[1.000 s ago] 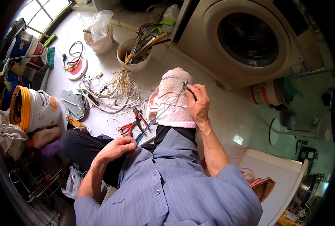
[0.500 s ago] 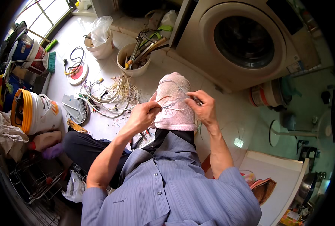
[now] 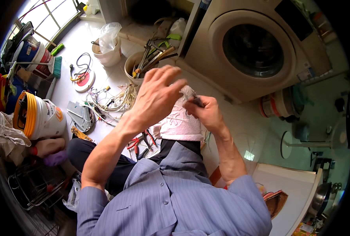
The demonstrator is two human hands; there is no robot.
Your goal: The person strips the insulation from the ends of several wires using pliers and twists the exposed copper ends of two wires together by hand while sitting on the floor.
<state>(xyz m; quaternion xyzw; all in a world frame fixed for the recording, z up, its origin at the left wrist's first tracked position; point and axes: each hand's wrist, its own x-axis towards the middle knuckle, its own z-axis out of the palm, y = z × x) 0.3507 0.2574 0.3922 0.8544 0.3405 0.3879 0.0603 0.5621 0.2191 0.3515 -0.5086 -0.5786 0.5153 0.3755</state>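
A pink towel [image 3: 179,126] covers my bent knee, with its top partly hidden behind my hands. My left hand [image 3: 155,94] is raised over the towel's left side, fingers curved and apart. My right hand [image 3: 206,112] pinches a small dark object [image 3: 197,100] at the towel's upper right; its exact kind is unclear. Red-handled pliers [image 3: 135,143] and other hand tools lie on the floor by my leg. A heap of white wires [image 3: 114,100] lies to the left.
A washing machine [image 3: 198,45] stands ahead right. Buckets of tools [image 3: 130,59] and bags [image 3: 116,55] stand ahead. An orange-rimmed bucket [image 3: 45,118], a broom [image 3: 57,67] and clutter line the left. A white board [image 3: 285,177] is at lower right.
My left hand has risen from low by the blue wire to the top of the towel, its fingers loosening. My right hand stays at the towel's right side, moving slightly.
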